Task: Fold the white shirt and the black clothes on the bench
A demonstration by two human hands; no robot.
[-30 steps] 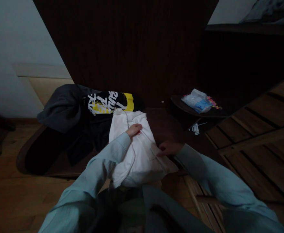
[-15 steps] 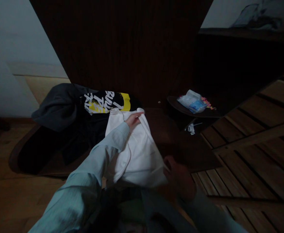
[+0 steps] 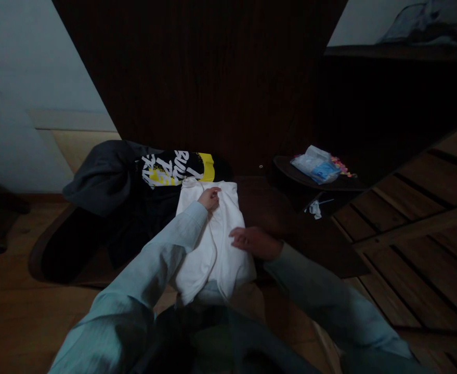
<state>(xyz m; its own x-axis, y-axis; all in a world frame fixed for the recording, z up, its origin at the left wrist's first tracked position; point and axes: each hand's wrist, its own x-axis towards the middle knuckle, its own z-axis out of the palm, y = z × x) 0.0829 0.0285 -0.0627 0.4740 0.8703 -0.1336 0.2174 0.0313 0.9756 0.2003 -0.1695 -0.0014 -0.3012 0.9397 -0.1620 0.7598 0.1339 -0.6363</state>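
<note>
A white garment (image 3: 197,259), seemingly knitted, is spread from the dark bench toward my lap, with a long fold running down its middle. Near its far end, my left hand (image 3: 210,199) lies on the fabric with fingers closed on a bit of the white cloth. Lower down on the right side, my right hand (image 3: 255,242) rests at the cloth with its fingers slightly apart. Behind the garment lies a black piece of clothing with white lettering and a yellow band (image 3: 189,165). The dim light hides the finer detail of the fingertips.
A dark grey bundle of cloth (image 3: 99,176) sits on the left part of the bench (image 3: 37,259). On a small rounded shelf (image 3: 286,169) to the right is a plastic packet (image 3: 317,165), with crumpled white paper (image 3: 314,209) below. A slatted wooden panel (image 3: 419,249) stands at the right.
My right hand has moved up and left, bringing the garment's right side inward, so the cloth looks narrower. My left hand has shifted slightly down on the fabric. The view has shifted a little.
</note>
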